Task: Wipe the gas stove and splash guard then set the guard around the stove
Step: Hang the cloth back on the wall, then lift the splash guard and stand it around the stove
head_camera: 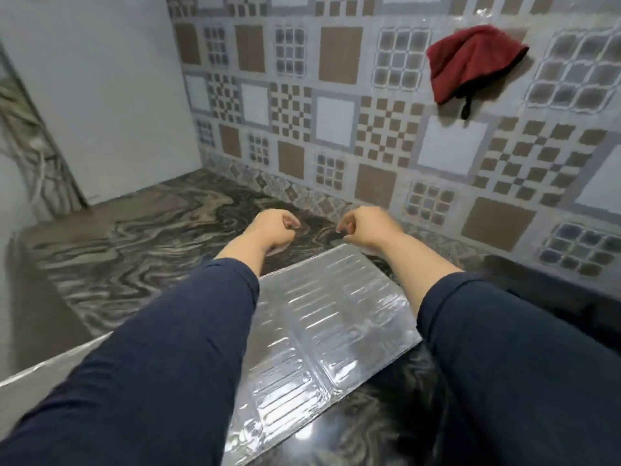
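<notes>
The silver foil splash guard [322,317] lies flat and folded on the marbled counter, between my two forearms. My left hand [274,228] and my right hand [366,227] hover just past its far edge, close together, with fingers curled in and nothing visible in them. A red cloth [470,62] hangs on the tiled wall at the upper right, far from both hands. A dark glossy slab [544,290] at the right, partly hidden by my right sleeve, may be the stove.
The dark swirled counter [134,250] stretches left to a white panel [100,95] leaning in the corner. The patterned tile wall [336,129] runs along the back. The counter's front edge [50,368] is at the lower left.
</notes>
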The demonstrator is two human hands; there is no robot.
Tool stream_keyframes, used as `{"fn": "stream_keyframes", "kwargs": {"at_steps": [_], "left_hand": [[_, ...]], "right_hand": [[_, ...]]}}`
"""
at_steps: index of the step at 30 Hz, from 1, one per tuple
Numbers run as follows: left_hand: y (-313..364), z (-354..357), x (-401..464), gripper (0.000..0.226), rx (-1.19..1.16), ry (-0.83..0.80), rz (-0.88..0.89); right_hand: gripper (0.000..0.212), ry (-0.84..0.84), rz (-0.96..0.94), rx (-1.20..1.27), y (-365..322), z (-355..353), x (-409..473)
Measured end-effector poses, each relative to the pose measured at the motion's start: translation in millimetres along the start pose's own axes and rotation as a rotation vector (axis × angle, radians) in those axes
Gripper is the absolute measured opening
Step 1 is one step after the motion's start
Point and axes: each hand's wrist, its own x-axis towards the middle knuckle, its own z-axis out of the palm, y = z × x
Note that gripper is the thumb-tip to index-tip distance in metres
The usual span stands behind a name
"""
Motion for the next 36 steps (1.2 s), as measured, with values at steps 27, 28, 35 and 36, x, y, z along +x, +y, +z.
{"fn": "stream_keyframes", "kwargs": {"at_steps": [27, 28, 35, 36], "left_hand": [[-304, 16, -102, 0.072, 0.241, -0.093, -0.378], [-305, 16, -101, 0.073, 0.244, -0.101, -0.374], [-317, -1, -98, 0.038, -0.042, -0.082, -0.373], [-314, -5, -97, 0.036, -0.058, -0.056, -0.362]], "right_hand": [[0.073, -0.439, -0.34, -0.172, -173, 249, 101], [0.072, -0.424, -0.352, -0.17, -174, 248, 102], [0.025, -0.326, -0.365, 0.102, -153, 245, 112], [0.027, -0.317, -0.364, 0.132, -151, 241, 113]]}}
